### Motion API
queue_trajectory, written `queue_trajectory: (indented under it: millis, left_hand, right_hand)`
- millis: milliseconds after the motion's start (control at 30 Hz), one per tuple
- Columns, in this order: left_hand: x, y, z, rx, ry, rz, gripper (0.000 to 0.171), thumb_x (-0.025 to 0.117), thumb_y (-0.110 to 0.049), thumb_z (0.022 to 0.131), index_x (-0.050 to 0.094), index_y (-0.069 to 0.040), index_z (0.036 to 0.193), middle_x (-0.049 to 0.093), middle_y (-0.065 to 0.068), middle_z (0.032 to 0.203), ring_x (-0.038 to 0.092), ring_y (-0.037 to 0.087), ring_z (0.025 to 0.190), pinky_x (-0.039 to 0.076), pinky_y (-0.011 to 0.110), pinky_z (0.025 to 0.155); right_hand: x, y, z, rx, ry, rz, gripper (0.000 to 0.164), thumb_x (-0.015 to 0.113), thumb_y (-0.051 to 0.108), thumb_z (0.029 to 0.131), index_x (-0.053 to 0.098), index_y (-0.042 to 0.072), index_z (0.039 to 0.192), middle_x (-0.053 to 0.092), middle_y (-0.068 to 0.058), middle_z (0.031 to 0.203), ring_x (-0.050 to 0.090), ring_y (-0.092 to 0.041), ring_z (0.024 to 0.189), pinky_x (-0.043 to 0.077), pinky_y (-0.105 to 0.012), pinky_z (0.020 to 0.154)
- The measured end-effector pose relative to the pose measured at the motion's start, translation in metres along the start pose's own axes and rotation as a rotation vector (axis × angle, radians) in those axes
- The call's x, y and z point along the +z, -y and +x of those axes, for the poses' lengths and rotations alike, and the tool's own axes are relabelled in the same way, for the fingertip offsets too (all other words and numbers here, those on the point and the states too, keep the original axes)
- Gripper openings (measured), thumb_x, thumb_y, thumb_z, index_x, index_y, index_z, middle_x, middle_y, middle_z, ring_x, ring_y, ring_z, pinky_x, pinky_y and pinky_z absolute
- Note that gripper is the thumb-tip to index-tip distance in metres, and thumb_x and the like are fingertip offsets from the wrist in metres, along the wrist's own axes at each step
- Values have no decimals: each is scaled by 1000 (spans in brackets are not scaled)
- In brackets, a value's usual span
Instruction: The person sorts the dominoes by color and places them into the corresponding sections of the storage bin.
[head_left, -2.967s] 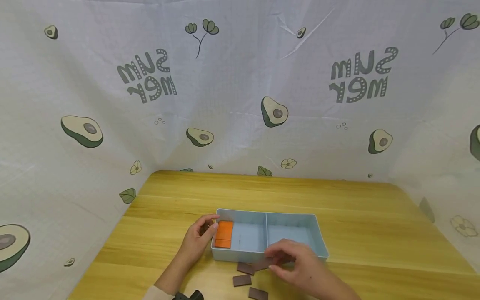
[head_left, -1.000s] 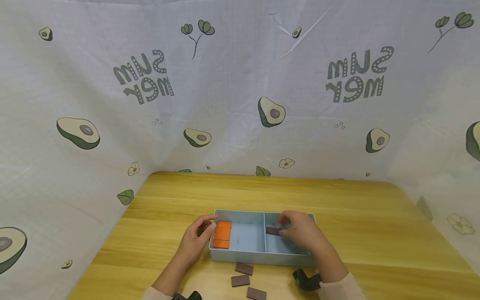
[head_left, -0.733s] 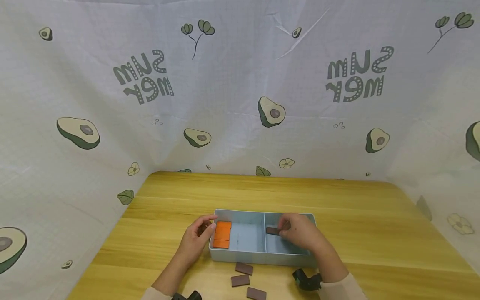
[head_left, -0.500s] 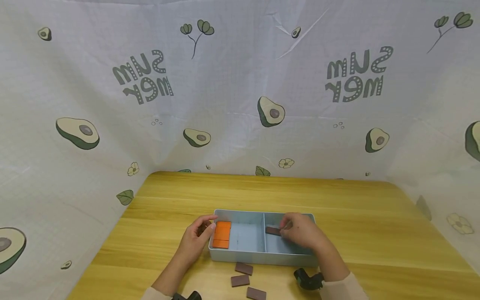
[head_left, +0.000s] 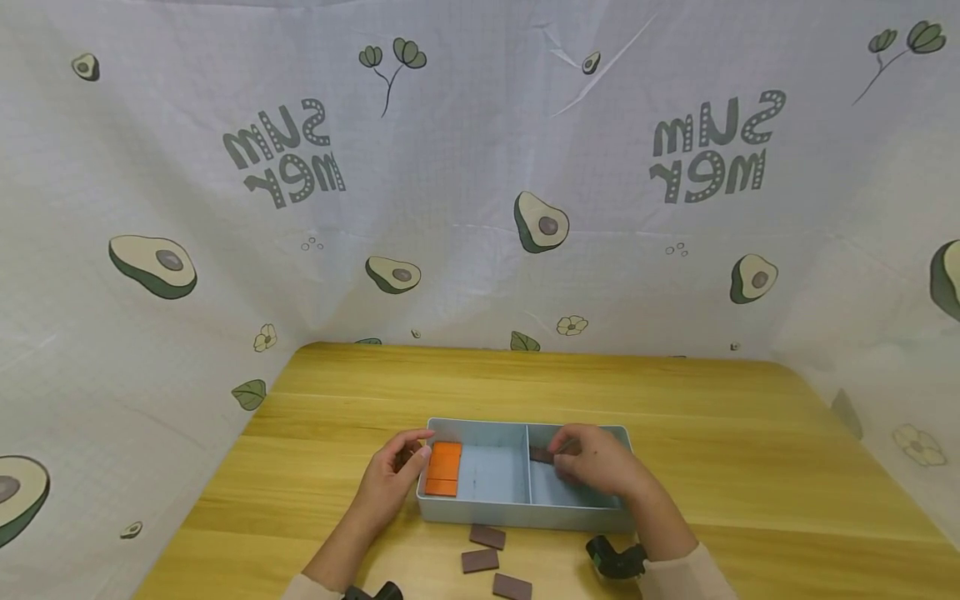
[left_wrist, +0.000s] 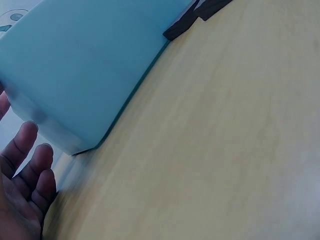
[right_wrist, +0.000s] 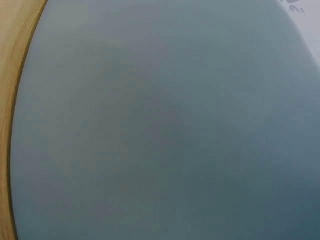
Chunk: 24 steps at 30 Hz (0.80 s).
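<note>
A blue-grey box (head_left: pixel 495 512) with one divider (head_left: pixel 528 467) stands on the wooden table. My right hand (head_left: pixel 592 458) reaches into its right compartment and pinches a dark brown rectangular tile (head_left: pixel 540 455) close to the divider; the tile's right end is hidden by the fingers. At the box's left end, my left hand (head_left: pixel 392 477) touches the rim with index finger and thumb. The left wrist view has its loosely bent fingers (left_wrist: pixel 37 167) beside the box corner. Orange rectangular tiles (head_left: pixel 446 462) lie along the left compartment's left wall. The right wrist view shows no hand, mostly the box wall (right_wrist: pixel 160 120).
In front of the box lie three loose brown tiles: one near its wall (head_left: pixel 487 536), a middle tile (head_left: pixel 480 560) and a nearer tile (head_left: pixel 512 586). Behind the wooden table (head_left: pixel 360 383) hangs a printed curtain (head_left: pixel 465 167). A black wrist device (head_left: pixel 615 558) sits at my right wrist.
Three seconds ago my right hand was at a brown tile in front of the box; it carried that tile into the right compartment. Lately it shifted slightly left and back. My left hand stays put.
</note>
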<state>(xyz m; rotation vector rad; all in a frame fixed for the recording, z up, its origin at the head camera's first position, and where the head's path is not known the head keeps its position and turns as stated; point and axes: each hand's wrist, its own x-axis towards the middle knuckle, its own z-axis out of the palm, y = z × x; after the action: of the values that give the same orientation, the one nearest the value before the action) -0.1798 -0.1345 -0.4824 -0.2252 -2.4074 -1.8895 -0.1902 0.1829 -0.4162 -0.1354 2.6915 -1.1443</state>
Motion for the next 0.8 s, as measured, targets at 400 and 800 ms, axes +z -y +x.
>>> queue_trajectory:
  millis: [400,800]
  left_hand:
    - [0,0,0,3,-4,0,24,66,-24,100,70,-22,124,59,1,99,53,11,82,44,21,72]
    - [1,0,-1,26,-8,1,25,66,-23,100,70,-19,125,59,1,99,53,10,82,44,21,72]
  right_hand:
    - [-5,-4,-1,-51,79,118,12,57,-3,97,65,3,102,71,-13,109,70,-21,90,60,-37,77]
    - [-20,0,-9,-56,108,151,26,59,0,99,60,2,125,72,-17,116,72,-24,97,61,-43,82]
